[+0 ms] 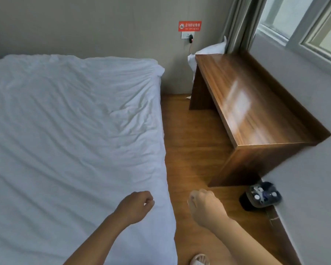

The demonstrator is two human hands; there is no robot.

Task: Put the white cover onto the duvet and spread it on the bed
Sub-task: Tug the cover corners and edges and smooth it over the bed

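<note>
By the desk, bin [261,196] with bottles [264,194]

Soft daylight enters from window [302,25] at upper right; room moderately bright, cool grey cast. Pale streaked glare on glossy top of table [237,104]. White bedding on bed [65,121] evenly lit, creases giving faint low-contrast shadows. Right hand [204,207] on window side pale; left hand [138,204] darker, shaded. Deep shadow under table. Whole frame slightly soft, fine detail smeared; sign [189,26] text unreadable. Wide-angle distortion: bed edge and window frame bow toward frame edges. Bin [260,196] blurred.
</note>
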